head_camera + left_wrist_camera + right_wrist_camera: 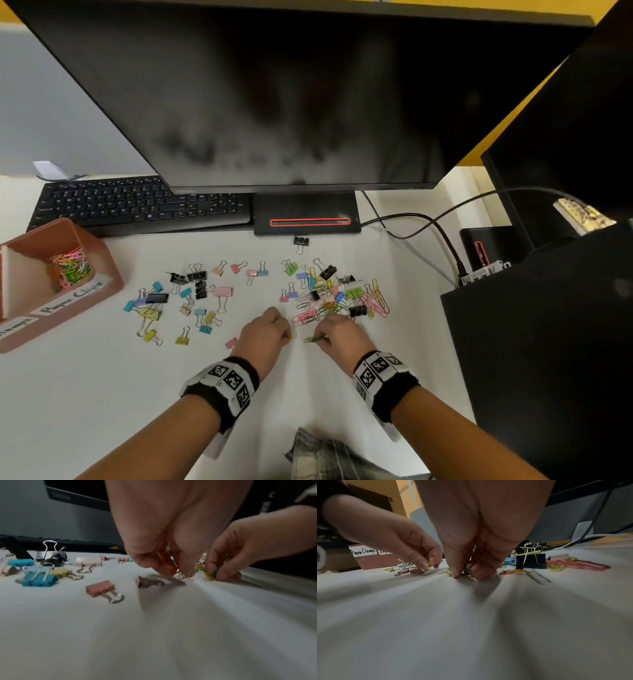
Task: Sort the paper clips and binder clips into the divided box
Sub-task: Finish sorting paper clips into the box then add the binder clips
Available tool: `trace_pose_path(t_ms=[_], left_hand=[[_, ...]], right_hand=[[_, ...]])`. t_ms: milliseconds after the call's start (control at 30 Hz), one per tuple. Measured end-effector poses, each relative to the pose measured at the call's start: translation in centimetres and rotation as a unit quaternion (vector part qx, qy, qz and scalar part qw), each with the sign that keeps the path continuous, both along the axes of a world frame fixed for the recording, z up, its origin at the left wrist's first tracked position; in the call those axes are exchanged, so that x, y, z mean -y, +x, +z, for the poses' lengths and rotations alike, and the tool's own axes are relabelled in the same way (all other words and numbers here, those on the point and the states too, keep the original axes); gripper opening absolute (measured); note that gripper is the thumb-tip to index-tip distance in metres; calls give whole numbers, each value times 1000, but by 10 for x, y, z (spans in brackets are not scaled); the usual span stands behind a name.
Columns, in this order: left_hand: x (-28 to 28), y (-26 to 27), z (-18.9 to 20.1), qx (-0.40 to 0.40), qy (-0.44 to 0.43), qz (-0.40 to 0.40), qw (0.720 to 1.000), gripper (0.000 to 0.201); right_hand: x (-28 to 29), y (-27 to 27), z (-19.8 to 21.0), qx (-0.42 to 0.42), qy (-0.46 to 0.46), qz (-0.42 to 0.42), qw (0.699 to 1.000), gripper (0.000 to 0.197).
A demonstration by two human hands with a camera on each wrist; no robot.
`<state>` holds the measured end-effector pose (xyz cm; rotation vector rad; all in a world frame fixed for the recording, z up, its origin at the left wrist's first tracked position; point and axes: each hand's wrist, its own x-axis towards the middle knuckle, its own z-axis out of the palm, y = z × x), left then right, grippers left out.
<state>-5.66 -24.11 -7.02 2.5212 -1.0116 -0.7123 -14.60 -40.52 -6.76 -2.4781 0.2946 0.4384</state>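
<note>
My left hand pinches small paper clips at the tabletop, just left of the mixed pile of clips. Close beside it, my right hand pinches a green paper clip with yellowish ones, fingertips down on the table. Coloured and black binder clips lie scattered to the left. The reddish divided box stands at the far left. Its compartment labelled "Paper Clips" holds a heap of paper clips.
A black keyboard and the monitor's base lie behind the clips. Cables run to a black block on the right. One black binder clip sits by the base. A pink binder clip lies beside my left hand.
</note>
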Motion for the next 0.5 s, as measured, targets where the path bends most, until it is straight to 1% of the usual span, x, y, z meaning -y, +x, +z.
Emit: trace_pose_path(t_ms=[33,100,267,500], left_hand=[[6,3,0,-8,-21,17,1000,10],[19,7,2,-17,-36,32,999,7],[43,11,-4,-24,-4,45,999,18],[53,15,-6,15,28,3,999,13]], right_hand=[[1,0,0,-3,2,-1,1000,17],[2,1,0,-8,10,-12,1000,17],[9,2,0,-11,21,-35,999,20],[14,8,-1,2,28,-42,999,19]])
